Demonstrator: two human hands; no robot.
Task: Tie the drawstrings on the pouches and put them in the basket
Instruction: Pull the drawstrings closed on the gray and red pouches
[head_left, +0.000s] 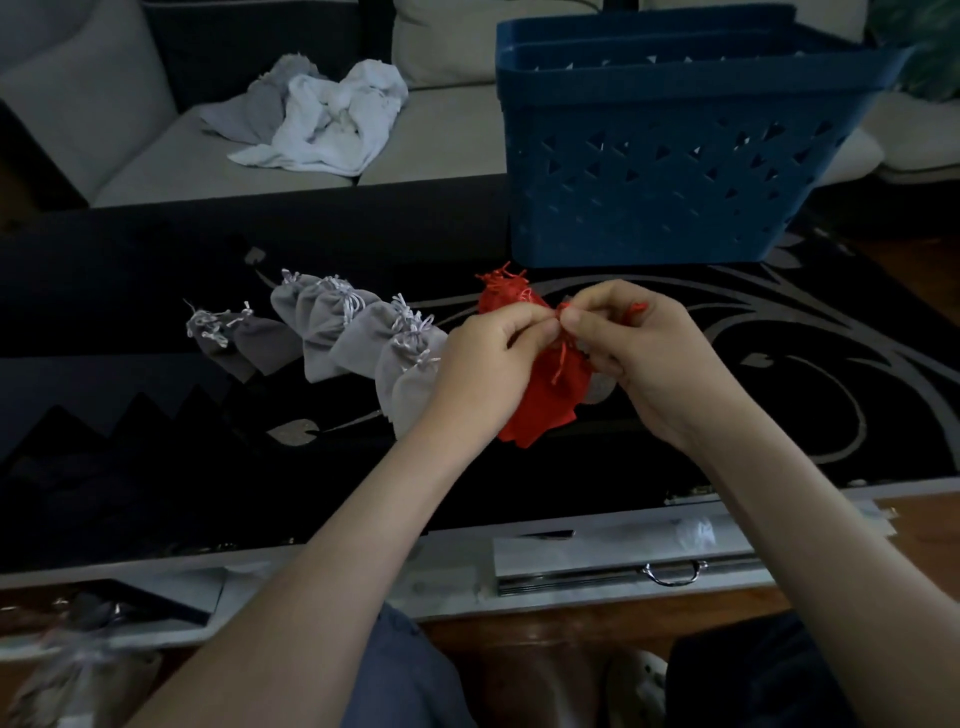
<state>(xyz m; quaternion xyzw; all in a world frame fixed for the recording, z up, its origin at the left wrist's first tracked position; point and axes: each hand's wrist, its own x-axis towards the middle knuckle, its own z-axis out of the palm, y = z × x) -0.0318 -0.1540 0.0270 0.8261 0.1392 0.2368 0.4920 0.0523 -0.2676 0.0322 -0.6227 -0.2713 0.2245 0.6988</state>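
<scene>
Both hands, left (485, 364) and right (631, 345), pinch a red pouch's (545, 400) drawstrings (563, 340); grey pouches (343, 332) lie left, basket (670, 156) behind.

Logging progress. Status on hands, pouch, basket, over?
Both pinching: left hand, right hand on drawstrings of red pouch, mid-tie. Row of grey pouches on table, left. Beyond, blue basket; second red pouch before it.

From where I stand, the left forearm (322, 571) and right forearm (810, 545) are bare down to the left hand (483, 364) and right hand (644, 353). Slate-blue garment cloth (405, 675) covers the left knee. Darker, near-black fabric (753, 680) covers the right. A pale perforated clog-style shoe (641, 683) shows between them; I cannot tell whether it is worn.
</scene>
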